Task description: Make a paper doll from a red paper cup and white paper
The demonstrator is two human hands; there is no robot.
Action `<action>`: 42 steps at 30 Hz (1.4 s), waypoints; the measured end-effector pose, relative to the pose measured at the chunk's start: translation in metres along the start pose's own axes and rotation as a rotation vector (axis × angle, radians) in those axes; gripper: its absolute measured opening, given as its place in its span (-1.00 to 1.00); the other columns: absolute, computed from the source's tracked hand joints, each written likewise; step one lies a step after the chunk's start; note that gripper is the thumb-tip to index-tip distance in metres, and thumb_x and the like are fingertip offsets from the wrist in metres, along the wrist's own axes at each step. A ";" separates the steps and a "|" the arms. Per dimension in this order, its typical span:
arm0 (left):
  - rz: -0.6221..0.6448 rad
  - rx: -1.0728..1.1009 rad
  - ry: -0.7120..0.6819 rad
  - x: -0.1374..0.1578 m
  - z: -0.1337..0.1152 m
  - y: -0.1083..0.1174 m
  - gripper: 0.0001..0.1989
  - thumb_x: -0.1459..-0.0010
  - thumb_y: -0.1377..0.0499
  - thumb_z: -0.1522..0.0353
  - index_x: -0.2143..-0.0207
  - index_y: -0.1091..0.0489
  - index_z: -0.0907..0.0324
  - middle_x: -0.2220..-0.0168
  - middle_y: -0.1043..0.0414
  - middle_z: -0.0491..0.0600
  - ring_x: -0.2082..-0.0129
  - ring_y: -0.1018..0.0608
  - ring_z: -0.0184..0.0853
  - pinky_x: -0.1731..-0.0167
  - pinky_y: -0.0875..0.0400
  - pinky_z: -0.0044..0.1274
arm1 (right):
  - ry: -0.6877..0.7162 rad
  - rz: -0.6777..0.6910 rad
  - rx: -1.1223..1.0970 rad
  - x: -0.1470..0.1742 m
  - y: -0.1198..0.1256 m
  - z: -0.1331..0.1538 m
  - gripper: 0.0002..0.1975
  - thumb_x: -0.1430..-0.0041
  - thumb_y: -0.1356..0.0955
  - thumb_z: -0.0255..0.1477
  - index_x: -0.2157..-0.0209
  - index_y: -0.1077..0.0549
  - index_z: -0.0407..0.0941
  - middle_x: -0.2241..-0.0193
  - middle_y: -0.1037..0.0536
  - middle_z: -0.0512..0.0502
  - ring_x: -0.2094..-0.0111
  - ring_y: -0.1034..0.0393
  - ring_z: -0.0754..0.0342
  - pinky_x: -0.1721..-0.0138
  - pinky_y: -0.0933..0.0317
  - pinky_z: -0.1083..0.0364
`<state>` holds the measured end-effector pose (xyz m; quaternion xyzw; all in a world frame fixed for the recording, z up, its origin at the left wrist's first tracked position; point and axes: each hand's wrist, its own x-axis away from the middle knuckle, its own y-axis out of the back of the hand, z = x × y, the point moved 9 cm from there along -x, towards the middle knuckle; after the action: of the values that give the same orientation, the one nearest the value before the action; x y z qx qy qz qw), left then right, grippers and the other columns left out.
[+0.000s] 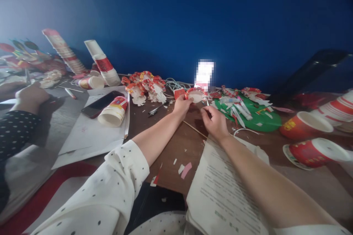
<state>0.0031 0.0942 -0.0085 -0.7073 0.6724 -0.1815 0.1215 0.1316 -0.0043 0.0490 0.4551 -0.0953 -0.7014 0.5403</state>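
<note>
My left hand [182, 107] is closed on the near left edge of a cut paper cup [195, 98], whose pale round bottom faces me inside a rim of red curled strips. Just right of it, my right hand [214, 122] has its fingers curled together, apart from the cup; whatever they may pinch is too small or hidden to name. Behind and left of my hands lies a pile of red-and-white cut cup pieces [147, 86]. A black pen [157, 109] rests on the brown table [165, 145] near my left forearm.
To the right lie a green sheet [267, 121] strewn with scraps and tubes, and red paper cups [306, 125]. Printed pages [220, 191] sit under my right forearm. Leftward are a phone [100, 104], stacked cups [113, 112] and another person's hand [31, 97]. A blue wall [165, 18] stands behind.
</note>
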 end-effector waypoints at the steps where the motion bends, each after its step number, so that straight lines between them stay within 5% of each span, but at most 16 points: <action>1: -0.011 -0.042 -0.007 -0.001 -0.001 0.002 -0.86 0.07 -0.19 0.55 0.38 -0.38 0.24 0.45 -0.45 -0.06 0.52 -0.49 -0.43 0.33 -0.43 -0.52 | 0.029 0.030 0.028 0.002 -0.002 0.006 -0.74 -0.24 -0.21 -0.27 0.31 -0.44 -0.10 0.36 -0.54 -0.07 0.31 -0.41 0.07 0.24 -0.19 0.13; 8: -0.043 -0.444 -0.127 0.006 -0.022 0.015 -0.77 0.11 -0.28 0.48 0.32 -0.43 0.19 0.47 -0.47 -0.07 0.50 -0.54 -0.37 0.37 -0.41 -0.58 | 0.165 0.327 0.387 0.013 -0.029 0.029 -0.69 -0.22 -0.21 -0.19 0.35 -0.46 -0.07 0.33 -0.52 -0.07 0.25 -0.38 0.03 0.34 -0.11 0.13; 12: -0.071 -0.494 -0.140 0.014 -0.023 0.035 -0.81 0.03 -0.22 0.43 0.28 -0.40 0.21 0.44 -0.49 -0.04 0.49 -0.56 -0.35 0.40 -0.42 -0.56 | 0.152 0.439 0.518 0.016 -0.035 0.031 -0.68 -0.15 -0.25 -0.13 0.31 -0.45 -0.08 0.29 -0.50 -0.10 0.26 -0.37 0.00 0.38 -0.10 0.12; 18: -0.117 -0.551 -0.160 0.022 -0.015 0.050 -0.83 -0.01 -0.19 0.38 0.28 -0.39 0.21 0.43 -0.49 -0.04 0.51 -0.56 -0.35 0.40 -0.42 -0.55 | 0.150 0.492 0.547 0.020 -0.038 0.034 -0.81 -0.16 -0.23 -0.31 0.32 -0.41 -0.09 0.30 -0.51 -0.11 0.29 -0.40 0.01 0.38 -0.12 0.11; 24: -0.158 -0.471 -0.205 0.028 -0.028 0.053 -0.78 0.02 -0.22 0.39 0.26 -0.36 0.20 0.40 -0.48 -0.05 0.53 -0.55 -0.36 0.46 -0.38 -0.58 | 0.068 0.423 0.568 0.009 -0.023 0.022 -0.84 -0.11 -0.27 -0.33 0.37 -0.44 -0.09 0.35 -0.53 -0.13 0.36 -0.42 0.01 0.41 -0.12 0.10; 28: -0.228 -0.452 -0.198 0.028 -0.036 0.062 -0.77 0.02 -0.21 0.43 0.24 -0.34 0.19 0.39 -0.47 -0.06 0.52 -0.55 -0.37 0.46 -0.37 -0.59 | -0.142 0.214 0.502 -0.009 0.013 -0.011 -0.84 -0.09 -0.29 -0.31 0.33 -0.47 -0.03 0.32 -0.55 -0.04 0.36 -0.42 0.03 0.42 -0.13 0.11; 33: -0.157 -0.390 -0.132 0.026 -0.026 0.055 -0.78 0.03 -0.22 0.46 0.26 -0.34 0.19 0.40 -0.46 -0.08 0.53 -0.55 -0.38 0.43 -0.40 -0.57 | -0.374 0.012 0.418 -0.017 0.045 -0.056 -0.76 -0.10 -0.28 -0.29 0.21 -0.46 -0.03 0.30 -0.57 -0.05 0.30 -0.42 -0.01 0.37 -0.15 0.09; 42: 0.028 -0.015 0.012 0.025 -0.004 0.032 -0.81 0.07 -0.23 0.52 0.33 -0.40 0.25 0.38 -0.47 -0.06 0.39 -0.54 -0.39 0.22 -0.47 -0.47 | -0.436 0.041 0.434 -0.016 0.044 -0.078 -0.73 -0.13 -0.26 -0.30 0.14 -0.45 -0.02 0.24 -0.54 -0.08 0.29 -0.40 -0.01 0.35 -0.16 0.08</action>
<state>-0.0273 0.0672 -0.0157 -0.6974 0.6845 -0.1788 0.1145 0.2188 0.0195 0.0407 0.3965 -0.3657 -0.7348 0.4112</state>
